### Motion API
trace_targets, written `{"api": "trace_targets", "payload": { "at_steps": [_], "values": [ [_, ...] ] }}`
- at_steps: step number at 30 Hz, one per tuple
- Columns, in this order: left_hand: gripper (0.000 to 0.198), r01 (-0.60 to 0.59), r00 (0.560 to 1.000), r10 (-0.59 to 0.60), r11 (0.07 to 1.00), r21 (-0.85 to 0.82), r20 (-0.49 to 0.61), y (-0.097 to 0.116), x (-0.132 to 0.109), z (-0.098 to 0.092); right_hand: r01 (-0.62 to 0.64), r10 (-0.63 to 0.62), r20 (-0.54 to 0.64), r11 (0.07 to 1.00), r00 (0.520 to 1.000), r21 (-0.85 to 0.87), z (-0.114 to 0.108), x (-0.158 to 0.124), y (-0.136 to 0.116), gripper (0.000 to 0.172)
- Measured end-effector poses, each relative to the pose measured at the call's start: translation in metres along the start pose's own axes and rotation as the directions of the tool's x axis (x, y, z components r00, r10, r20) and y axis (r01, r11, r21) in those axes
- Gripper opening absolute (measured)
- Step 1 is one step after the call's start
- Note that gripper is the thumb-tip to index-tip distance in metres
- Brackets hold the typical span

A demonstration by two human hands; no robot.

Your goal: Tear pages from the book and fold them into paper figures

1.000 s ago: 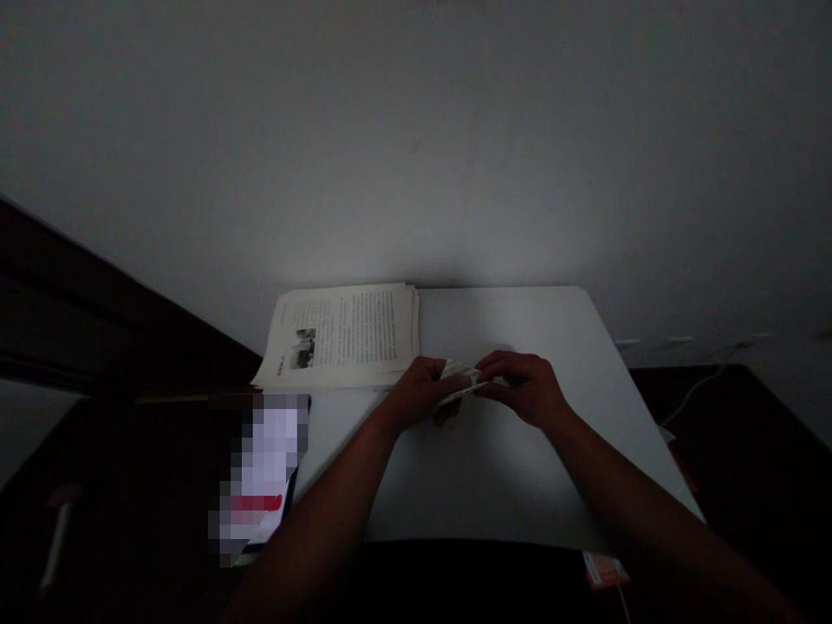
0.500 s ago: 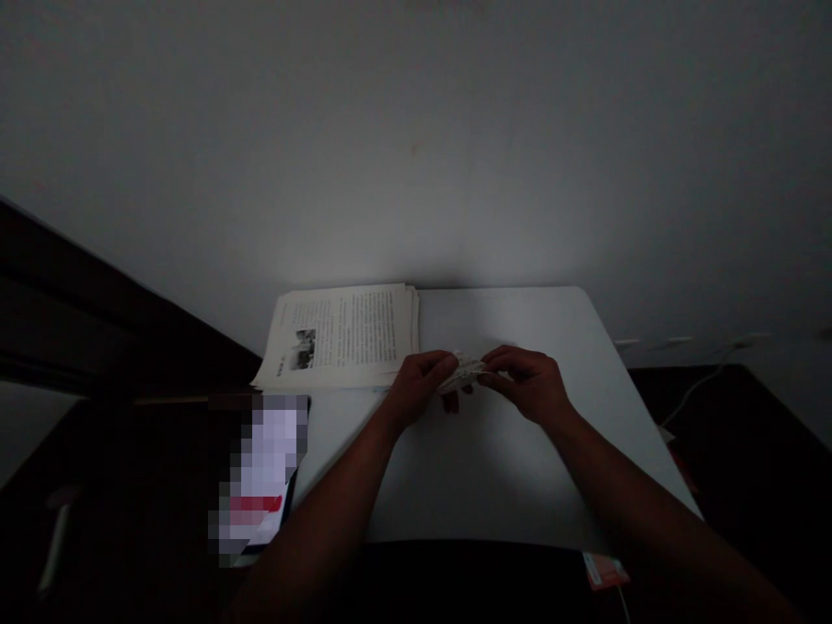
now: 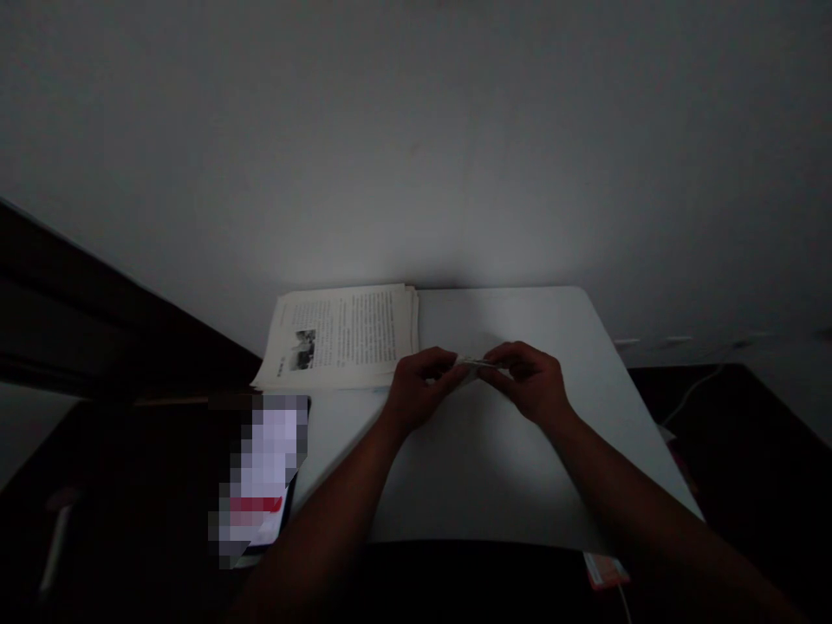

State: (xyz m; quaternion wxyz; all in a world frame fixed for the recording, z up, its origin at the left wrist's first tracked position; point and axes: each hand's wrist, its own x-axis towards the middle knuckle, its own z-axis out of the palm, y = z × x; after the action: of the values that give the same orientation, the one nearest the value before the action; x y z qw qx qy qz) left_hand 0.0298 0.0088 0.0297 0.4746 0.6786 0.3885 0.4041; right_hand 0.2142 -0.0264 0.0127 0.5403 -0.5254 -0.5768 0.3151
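A small folded piece of printed paper (image 3: 476,365) is held above the white table (image 3: 481,485), between both hands. My left hand (image 3: 425,386) pinches its left end between thumb and fingers. On the other side, my right hand (image 3: 525,377) grips the right end, thumb below and index finger above. The fingertips of the two hands are close together and cover much of the paper. How it is folded is too small and dim to tell.
A stack of printed sheets (image 3: 370,329) lies at the table's back left. At the left edge is a lit, pixelated screen (image 3: 266,468). A red and white item (image 3: 607,570) with a cable shows below the front edge. A grey wall (image 3: 416,156) rises behind.
The paper now looks narrower and flatter, with less of it showing. My left fingers have moved up from beneath it, and both hands have drawn slightly closer at the fingertips.
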Motion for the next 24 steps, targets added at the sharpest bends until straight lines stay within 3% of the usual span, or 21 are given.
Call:
{"api": "trace_targets", "payload": {
  "at_steps": [7,13,18,24],
  "values": [
    [0.025,-0.039,0.999,0.041,0.995,0.090,-0.022,-0.0008,-0.0017,-0.0015,-0.118,0.123,-0.055,0.989,0.991,0.088,0.0025,0.0023,-0.0004,0.030],
    [0.023,-0.116,0.991,0.123,0.987,0.111,-0.060,0.0000,-0.0030,-0.0013,-0.217,0.204,0.074,0.918,0.976,0.332,0.0037,0.0061,0.0003,0.026],
    [0.021,-0.040,0.998,0.042,0.998,0.055,-0.046,-0.0012,-0.0038,-0.0006,-0.202,0.188,0.072,0.931,0.979,0.303,0.0031,0.0045,-0.0010,0.024],
    [0.022,-0.059,0.998,0.060,0.997,0.053,-0.013,-0.0019,-0.0039,-0.0015,-0.167,0.149,0.085,0.947,0.985,0.274,0.0030,0.0036,-0.0025,0.019]
  ]
}}
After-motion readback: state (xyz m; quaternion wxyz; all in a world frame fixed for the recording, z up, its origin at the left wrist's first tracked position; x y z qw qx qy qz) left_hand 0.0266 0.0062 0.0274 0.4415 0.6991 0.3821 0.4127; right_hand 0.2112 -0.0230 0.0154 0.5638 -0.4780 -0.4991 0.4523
